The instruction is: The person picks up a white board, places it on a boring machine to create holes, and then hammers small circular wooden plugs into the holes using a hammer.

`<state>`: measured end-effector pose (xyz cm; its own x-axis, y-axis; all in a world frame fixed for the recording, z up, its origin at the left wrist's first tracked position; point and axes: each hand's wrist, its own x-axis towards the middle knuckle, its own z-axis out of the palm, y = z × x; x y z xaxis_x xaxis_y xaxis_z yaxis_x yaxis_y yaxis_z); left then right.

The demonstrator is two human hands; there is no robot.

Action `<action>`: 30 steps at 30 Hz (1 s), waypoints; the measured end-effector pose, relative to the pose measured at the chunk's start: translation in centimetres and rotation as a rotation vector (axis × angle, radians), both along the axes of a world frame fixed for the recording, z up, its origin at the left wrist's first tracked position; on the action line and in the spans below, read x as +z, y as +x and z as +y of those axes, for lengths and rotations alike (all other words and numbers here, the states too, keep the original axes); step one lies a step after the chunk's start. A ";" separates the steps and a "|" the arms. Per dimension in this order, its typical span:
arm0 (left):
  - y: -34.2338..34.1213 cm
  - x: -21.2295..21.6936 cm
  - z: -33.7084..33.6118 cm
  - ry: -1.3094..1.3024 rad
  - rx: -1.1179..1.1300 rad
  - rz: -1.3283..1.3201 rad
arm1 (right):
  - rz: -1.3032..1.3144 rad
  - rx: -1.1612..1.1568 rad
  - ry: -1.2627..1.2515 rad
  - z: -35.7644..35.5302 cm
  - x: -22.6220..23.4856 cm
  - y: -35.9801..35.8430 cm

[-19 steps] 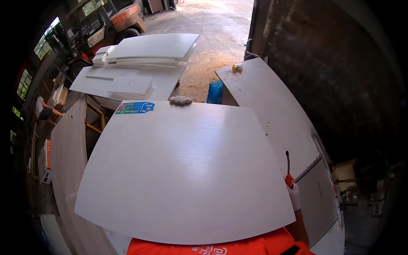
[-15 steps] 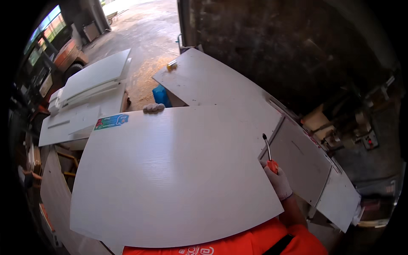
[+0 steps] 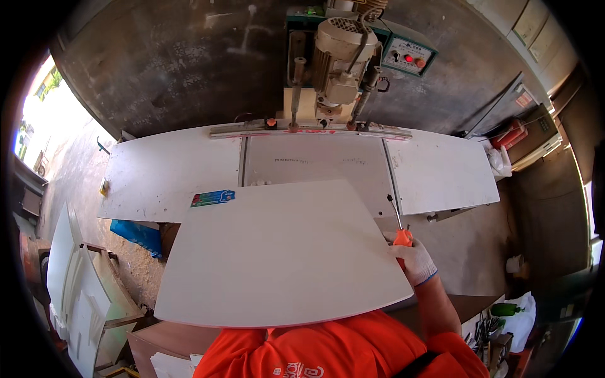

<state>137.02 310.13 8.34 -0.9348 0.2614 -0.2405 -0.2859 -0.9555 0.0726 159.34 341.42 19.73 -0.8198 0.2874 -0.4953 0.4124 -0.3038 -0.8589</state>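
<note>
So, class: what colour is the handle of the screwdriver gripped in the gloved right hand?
Orange. The screwdriver handle shows above the white-gloved right hand, clearest in the head view.

White machine table (image 3: 170, 173), large white panel (image 3: 283, 258) lying across its front edge

- your left hand does not show anywhere; the white panel (image 3: 283, 252) covers the whole area where it would be.
- your right hand (image 3: 413, 261) is gloved, and its fingers wrap under the panel's edge, so the grip there is hidden.
- the screwdriver (image 3: 399, 228) handle is mostly buried in your glove.
- the panel covers the near part of the machine table (image 3: 170, 170).
- the sticker (image 3: 213, 198) print is too small to read.
</note>
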 end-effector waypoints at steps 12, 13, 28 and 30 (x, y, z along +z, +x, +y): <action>8.4 -9.2 4.5 -0.068 -0.134 -0.290 | -0.267 -0.154 0.047 12.0 -6.3 3.0; 9.1 -9.4 4.5 -0.078 -0.125 -0.307 | -0.293 -0.162 0.057 13.0 -7.4 2.8; 19.2 -18.5 9.3 -0.360 -0.004 -0.449 | -0.519 0.343 0.542 22.8 -14.0 5.0; 17.9 -17.7 11.0 -0.371 -0.018 -0.477 | -0.467 0.237 0.446 23.7 -16.2 6.2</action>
<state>154.95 321.14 -9.34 -0.6976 0.0951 -0.7101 -0.3850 -0.8856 0.2597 165.58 365.07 3.52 -0.6148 0.3851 -0.6882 0.7817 0.1820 -0.5965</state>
